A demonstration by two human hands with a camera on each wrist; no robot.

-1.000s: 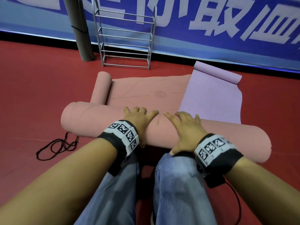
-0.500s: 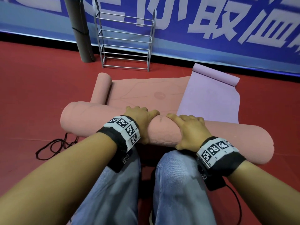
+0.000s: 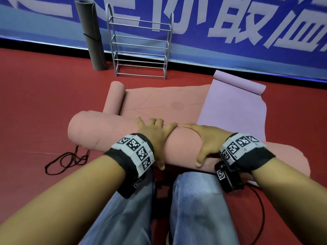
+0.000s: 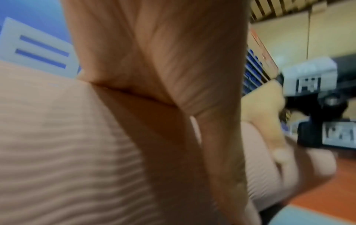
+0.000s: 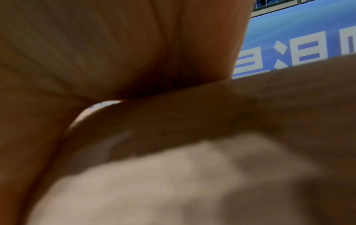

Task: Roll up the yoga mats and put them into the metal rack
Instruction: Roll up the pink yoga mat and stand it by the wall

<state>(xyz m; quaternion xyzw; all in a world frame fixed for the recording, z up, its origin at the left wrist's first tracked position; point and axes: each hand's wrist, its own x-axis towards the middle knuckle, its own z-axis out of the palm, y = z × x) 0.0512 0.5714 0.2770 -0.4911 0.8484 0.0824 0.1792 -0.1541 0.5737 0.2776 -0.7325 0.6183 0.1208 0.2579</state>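
A thick pink mat roll (image 3: 106, 131) lies crosswise on the red floor in front of my knees. My left hand (image 3: 155, 135) and right hand (image 3: 208, 138) sit side by side on its middle. Each hand wraps the roll, fingers over the top and thumb down the near side. Beyond the roll, the flat part of the pink mat (image 3: 159, 101) stretches away to a small rolled end (image 3: 115, 96). The left wrist view shows my left hand (image 4: 154, 60) pressed on the ribbed roll (image 4: 57, 137). In the blurred right wrist view my right hand (image 5: 96, 45) lies on it too.
A lilac mat (image 3: 233, 110) lies flat to the right, its far end curled. The metal rack (image 3: 141, 46) stands against the blue banner wall, with a grey rolled mat (image 3: 93, 36) upright beside it. A black cord (image 3: 67, 160) lies on the floor at left.
The roll has turned a little further away over the flat mat. Both hands slid from resting on top to wrapping it, thumbs now down the near side.
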